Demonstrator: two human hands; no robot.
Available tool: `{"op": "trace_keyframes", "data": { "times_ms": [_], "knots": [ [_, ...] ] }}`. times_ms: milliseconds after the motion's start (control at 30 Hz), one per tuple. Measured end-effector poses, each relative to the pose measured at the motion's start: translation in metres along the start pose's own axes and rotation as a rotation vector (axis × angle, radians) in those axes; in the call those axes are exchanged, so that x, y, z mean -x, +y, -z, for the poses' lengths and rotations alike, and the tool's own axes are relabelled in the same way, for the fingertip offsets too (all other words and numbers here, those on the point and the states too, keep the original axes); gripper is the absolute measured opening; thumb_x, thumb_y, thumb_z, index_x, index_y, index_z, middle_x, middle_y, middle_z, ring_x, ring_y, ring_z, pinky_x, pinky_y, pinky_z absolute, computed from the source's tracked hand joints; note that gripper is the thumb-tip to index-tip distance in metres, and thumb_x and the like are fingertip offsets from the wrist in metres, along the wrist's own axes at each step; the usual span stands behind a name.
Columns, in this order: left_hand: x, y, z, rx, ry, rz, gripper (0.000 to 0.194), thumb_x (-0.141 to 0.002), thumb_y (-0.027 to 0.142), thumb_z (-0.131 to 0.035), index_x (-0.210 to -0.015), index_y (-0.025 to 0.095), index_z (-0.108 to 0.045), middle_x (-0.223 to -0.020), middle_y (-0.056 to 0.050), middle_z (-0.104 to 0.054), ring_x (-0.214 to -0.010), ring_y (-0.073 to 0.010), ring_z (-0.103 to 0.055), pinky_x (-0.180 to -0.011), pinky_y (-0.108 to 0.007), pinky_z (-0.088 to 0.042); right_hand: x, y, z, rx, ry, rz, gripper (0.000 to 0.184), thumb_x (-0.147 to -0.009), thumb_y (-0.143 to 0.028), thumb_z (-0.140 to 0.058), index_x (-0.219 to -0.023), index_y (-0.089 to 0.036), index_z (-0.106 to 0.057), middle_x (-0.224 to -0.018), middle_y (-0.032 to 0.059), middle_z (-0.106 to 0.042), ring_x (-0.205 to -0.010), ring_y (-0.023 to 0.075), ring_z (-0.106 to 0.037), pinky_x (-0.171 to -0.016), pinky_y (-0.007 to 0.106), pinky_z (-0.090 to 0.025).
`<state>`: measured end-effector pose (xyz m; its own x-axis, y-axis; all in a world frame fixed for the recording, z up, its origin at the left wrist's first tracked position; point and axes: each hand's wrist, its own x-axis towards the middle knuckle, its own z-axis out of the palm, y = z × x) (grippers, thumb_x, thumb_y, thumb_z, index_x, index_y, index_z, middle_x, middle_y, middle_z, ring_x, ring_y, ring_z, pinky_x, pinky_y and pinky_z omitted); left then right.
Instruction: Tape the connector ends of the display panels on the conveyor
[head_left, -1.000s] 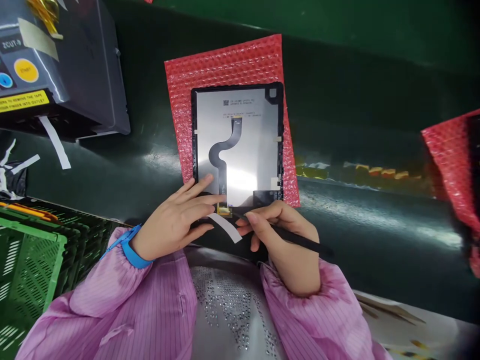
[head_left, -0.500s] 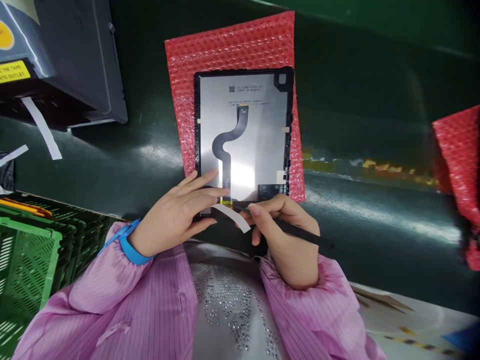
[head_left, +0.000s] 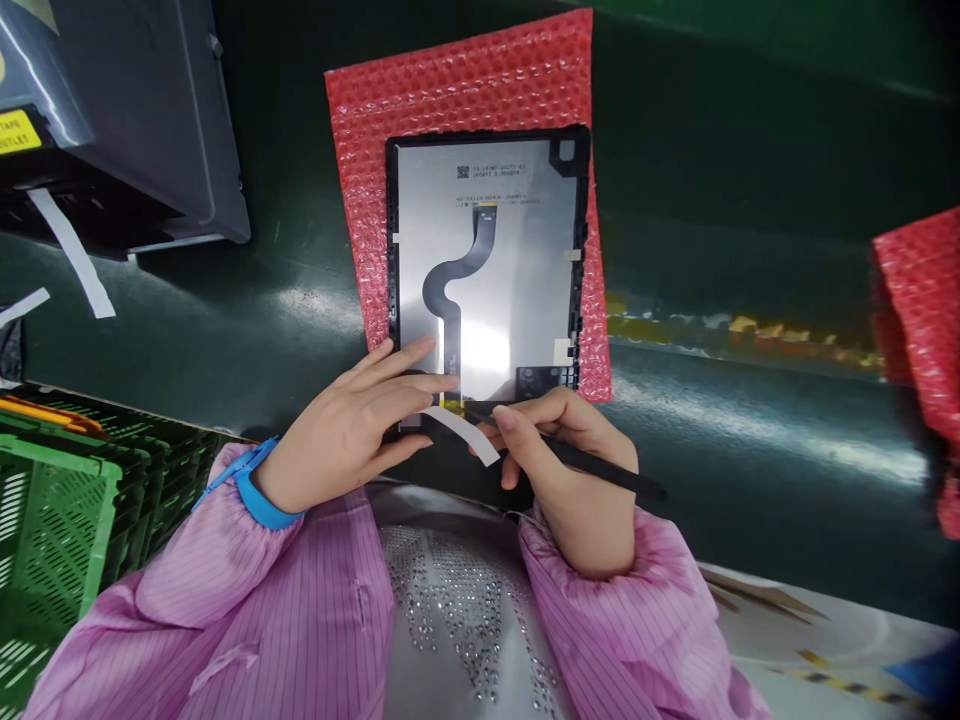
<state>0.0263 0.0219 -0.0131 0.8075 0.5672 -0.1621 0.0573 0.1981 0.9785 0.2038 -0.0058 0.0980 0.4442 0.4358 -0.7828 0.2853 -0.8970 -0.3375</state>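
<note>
A display panel [head_left: 517, 290] lies silver back up, with a black frame around it. A dark S-shaped flex cable [head_left: 442, 285] runs down its back to a yellow-gold part near the lower edge. My left hand [head_left: 360, 420] rests over the panel's lower left, fingers stretched out, fingertips on the cable's lower part. A white tape strip [head_left: 469, 437] sticks out from under its fingers; how it is held is hidden. In a pinch grip, my right hand [head_left: 574, 470] holds slim black tweezers [head_left: 607, 472], their tip at the panel's lower edge beside the gold part.
Red bubble wrap [head_left: 457, 90] lies under the panel on the dark green table [head_left: 300, 340]. A grey tape dispenser [head_left: 157, 120] with a white strip [head_left: 71, 250] hanging out stands left. Green crates [head_left: 60, 540] are at lower left, more red bubble wrap [head_left: 926, 310] at right.
The view has shifted slightly. Both hands, the tweezers and the panel keep almost the same positions relative to one another.
</note>
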Motion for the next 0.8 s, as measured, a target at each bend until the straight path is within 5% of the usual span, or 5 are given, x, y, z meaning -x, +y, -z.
{"op": "trace_keyframes", "data": {
  "times_ms": [667,800],
  "knots": [
    [0.0031,-0.0023,-0.0005,0.001,-0.021,-0.084,0.008,-0.094,0.010,-0.053,-0.093,0.017,-0.054,-0.118,-0.002,-0.069,-0.146,-0.0246,-0.027,-0.120,-0.054,-0.025,0.0008,0.0015,-0.0004,0.008,0.002,-0.062,0.022,-0.086,-0.031,-0.071,-0.072,-0.018,-0.060,-0.071,0.0015,-0.072,-0.041,0.0098,-0.058,-0.037,0.020,-0.044],
    [0.0029,-0.0024,-0.0008,-0.058,-0.032,-0.100,0.010,-0.094,0.006,-0.053,-0.096,0.016,-0.054,-0.121,-0.002,-0.068,-0.145,-0.0270,-0.027,-0.119,-0.056,-0.027,0.0013,0.0018,0.0016,0.050,0.141,-0.040,0.023,-0.088,-0.032,-0.070,-0.074,-0.018,-0.058,-0.064,0.0001,-0.069,-0.038,0.0073,-0.050,-0.035,0.020,-0.037]
  ]
}}
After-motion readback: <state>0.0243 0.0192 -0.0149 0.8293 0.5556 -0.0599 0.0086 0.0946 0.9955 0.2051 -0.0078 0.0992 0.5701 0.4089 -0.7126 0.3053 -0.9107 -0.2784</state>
